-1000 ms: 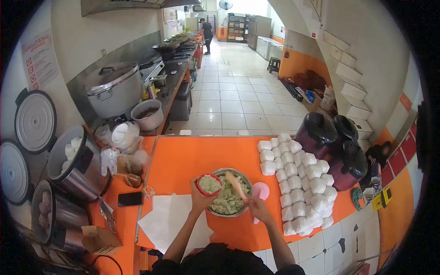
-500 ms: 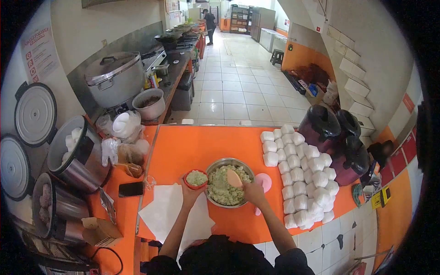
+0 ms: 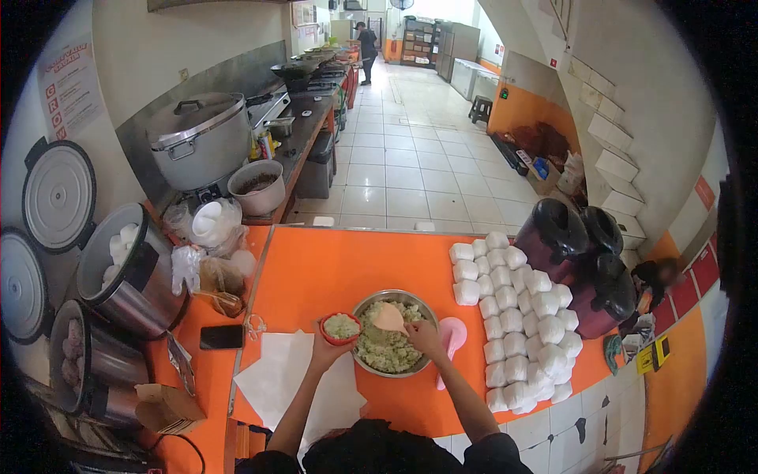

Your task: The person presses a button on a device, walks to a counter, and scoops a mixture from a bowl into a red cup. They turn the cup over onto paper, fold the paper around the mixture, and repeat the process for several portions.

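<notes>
My left hand (image 3: 327, 351) is wrapped round a small red bowl (image 3: 340, 340) filled with pale green rice (image 3: 341, 325). It is held just left of a round metal basin (image 3: 361, 359), which holds more of the same green-flecked rice. In my right hand (image 3: 426, 338) is a peach-coloured rice paddle (image 3: 389, 317), its blade lying on the rice near the basin's far side. A pink paddle-shaped utensil (image 3: 452, 336) lies on the orange table to the right of the basin. White paper sheets (image 3: 296, 379) lie beneath my left forearm.
Many white wrapped packets (image 3: 517, 347) are piled at the right, before dark lidded jugs (image 3: 553, 229). At left are a phone (image 3: 222, 337), open insulated pots (image 3: 134, 276), a brown carton (image 3: 167, 407) and plastic bags (image 3: 217, 225). A person (image 3: 366, 49) stands far back.
The paddle's blade has shifted left and toward the basin's far side, and my right hand has moved slightly left with it. My left hand still holds the bowl. The view has tilted a little.
</notes>
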The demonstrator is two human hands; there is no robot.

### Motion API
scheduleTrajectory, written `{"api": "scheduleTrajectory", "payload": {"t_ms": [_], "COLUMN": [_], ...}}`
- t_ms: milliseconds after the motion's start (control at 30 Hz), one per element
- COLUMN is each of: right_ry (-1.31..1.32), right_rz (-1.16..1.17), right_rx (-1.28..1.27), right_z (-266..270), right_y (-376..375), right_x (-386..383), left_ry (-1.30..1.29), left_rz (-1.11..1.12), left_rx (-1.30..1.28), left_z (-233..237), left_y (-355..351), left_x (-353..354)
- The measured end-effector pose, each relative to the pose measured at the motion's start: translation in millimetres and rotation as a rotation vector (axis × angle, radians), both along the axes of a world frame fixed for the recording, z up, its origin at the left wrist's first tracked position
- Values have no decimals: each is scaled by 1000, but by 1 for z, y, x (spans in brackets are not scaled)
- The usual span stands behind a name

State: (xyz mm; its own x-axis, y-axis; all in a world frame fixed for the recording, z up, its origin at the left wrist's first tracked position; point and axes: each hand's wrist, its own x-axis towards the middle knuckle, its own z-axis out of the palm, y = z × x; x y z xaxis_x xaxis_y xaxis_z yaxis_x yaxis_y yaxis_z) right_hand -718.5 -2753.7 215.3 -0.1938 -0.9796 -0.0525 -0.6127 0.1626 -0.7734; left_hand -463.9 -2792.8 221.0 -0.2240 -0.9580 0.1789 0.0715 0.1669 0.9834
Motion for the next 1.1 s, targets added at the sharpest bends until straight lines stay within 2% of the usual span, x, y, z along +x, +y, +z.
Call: {"api": "scheduleTrajectory", "payload": {"t_ms": [133,233,333,433,533,633,733,833,933,1033,1100], "right_ry": [-55,-127,-463,-565,-511,-268,154,150,-41,-394,-488], "right_rz": [10,78,15,39,79,44,126,107,215,371,182], "right_rx": [-67,67,79,134,7,-199,-149,-168,-138,-76,-58], "right_z": [-48,-10,-28,-10,17,23,63,66,42,2,33], "right_y": [-17,-6,4,23,46,65,82,89,88,84,95], "right_x": [13,15,7,-7,-4,23,60,71,50,-4,3], "left_ry": [-75,-135,-101,-204,-307,-265,-279,-375,-421,-346,-304], "left_rz": [-29,-55,-77,-77,-105,-173,-192,-195,-235,-233,-232], "left_rx": [-54,-17,53,-50,-89,-150,-143,-257,-266,-205,-184], "left_z": [-7,0,4,12,40,36,48,54,64,64,60], "left_y": [-3,0,1,-3,-4,-13,-8,-6,-1,5,9], "left_x": [3,8,9,9,-2,-21,-41,-49,-43,-36,-33]}}
